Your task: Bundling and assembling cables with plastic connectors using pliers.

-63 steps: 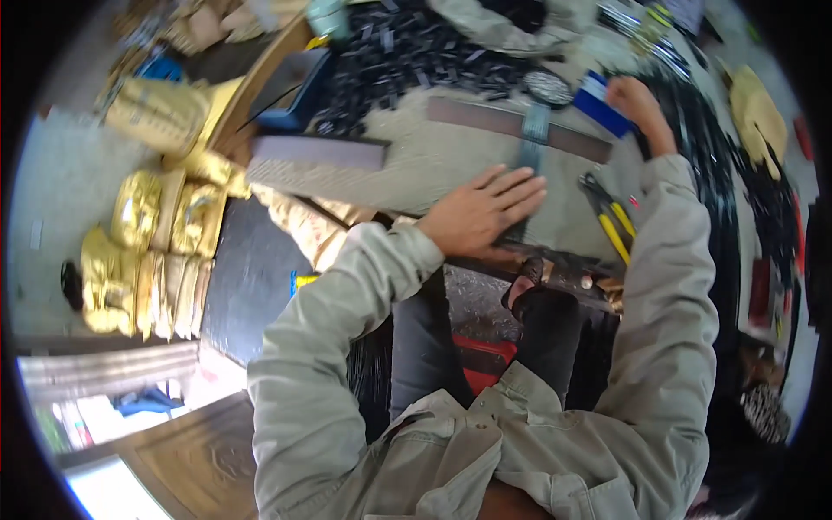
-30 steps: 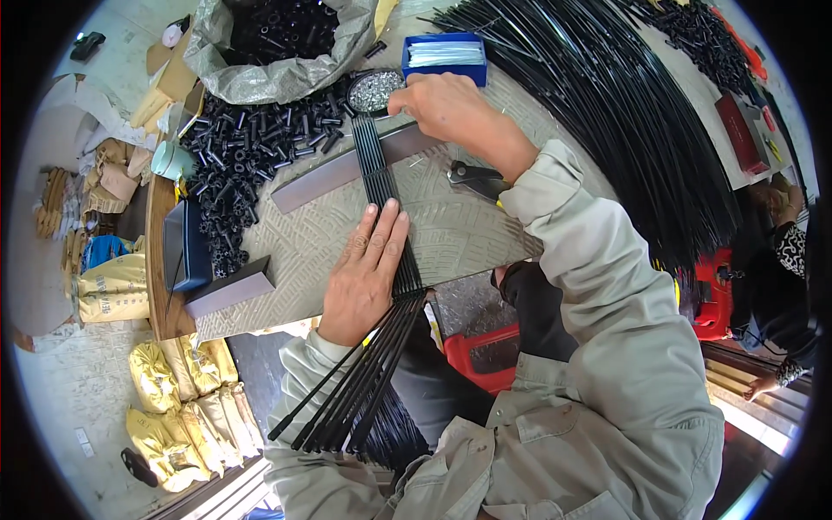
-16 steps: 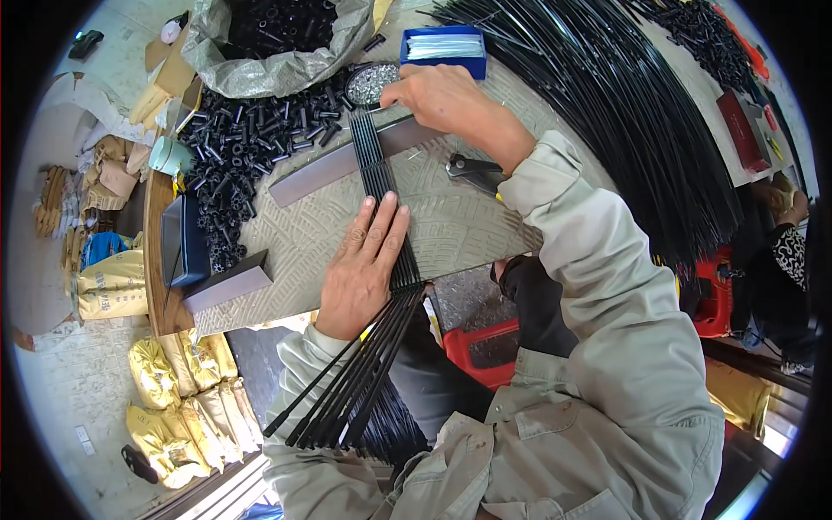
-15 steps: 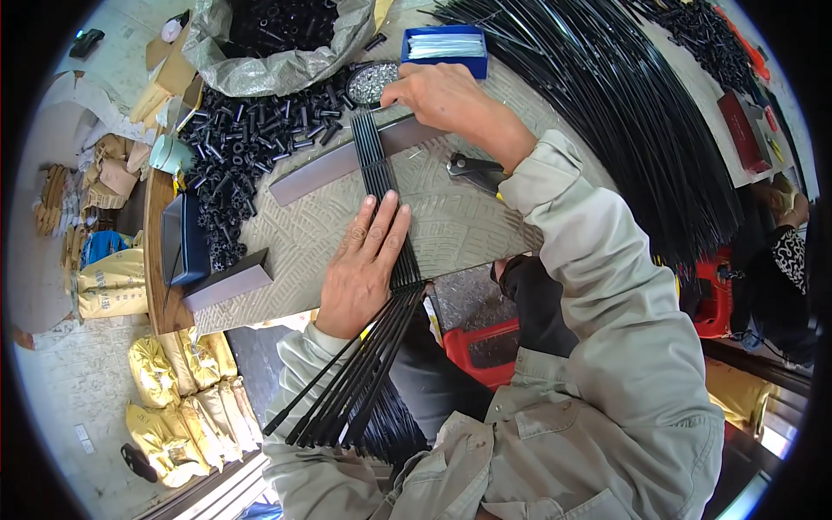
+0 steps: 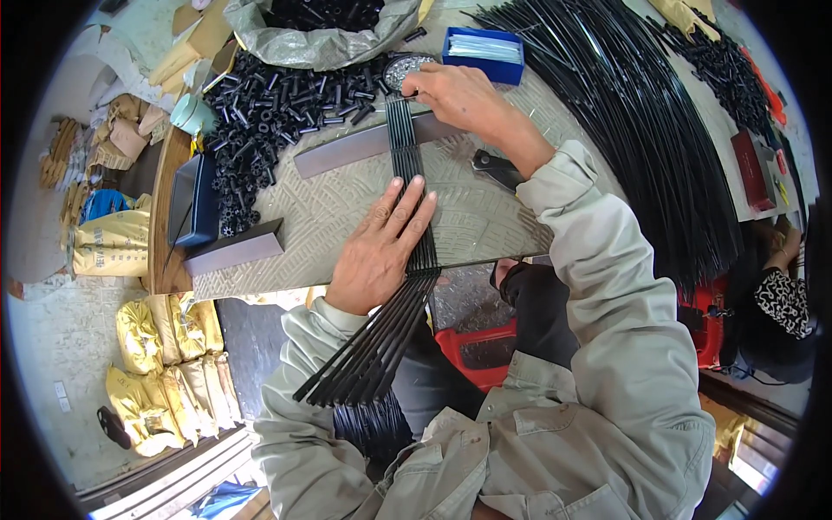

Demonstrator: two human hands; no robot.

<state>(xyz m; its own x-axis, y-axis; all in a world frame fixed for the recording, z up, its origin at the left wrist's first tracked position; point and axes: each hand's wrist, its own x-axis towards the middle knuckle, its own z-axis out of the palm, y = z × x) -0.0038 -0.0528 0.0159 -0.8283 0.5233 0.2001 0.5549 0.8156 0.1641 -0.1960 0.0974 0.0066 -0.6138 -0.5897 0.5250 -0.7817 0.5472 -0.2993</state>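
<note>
My left hand (image 5: 381, 247) lies flat with its fingers stretched out over a row of thin black rods (image 5: 403, 143), pressing them against the table. The rods lie side by side across a grey metal bar (image 5: 342, 152), and their near ends fan out past the table edge above my lap. At their far ends my right hand (image 5: 459, 100) is closed in a pinch; whatever is between its fingertips is too small to make out. Just beyond those fingers sits a round dish (image 5: 407, 68) of small shiny metal pieces. A black-handled tool (image 5: 496, 166) rests near my right wrist.
Short black tubes (image 5: 269, 113) are heaped at the left, below an open sack (image 5: 321, 48). A blue box (image 5: 481, 74) holds white sticks. Long black rods (image 5: 624, 130) spread along the right. A blue bin (image 5: 192, 199) and second metal bar (image 5: 234, 249) stand left. Another person (image 5: 780, 295) sits far right.
The whole view has shifted, so the table appears further right and higher. My left hand stays flat on the rods, and my right hand remains pinched at their far ends.
</note>
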